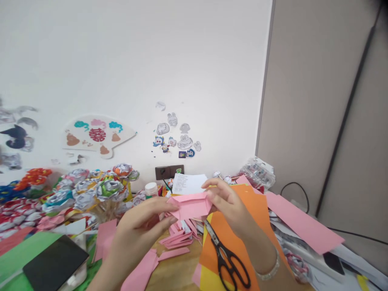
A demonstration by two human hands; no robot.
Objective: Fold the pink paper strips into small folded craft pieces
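Note:
Between my two hands, above the table, is a piece of folded pink paper with creased edges and pointed ends. My left hand pinches its left end between thumb and fingers. At the other end, my right hand grips the paper's upper right corner. Below it lies a pile of folded pink paper strips. Black-handled scissors rest on orange paper, just under my right forearm.
Crumpled paper flowers on sticks crowd the left. A white-capped jar and a handwritten sheet stand near the wall. A black flat device lies front left. A long pink sheet and a clear plastic box are on the right.

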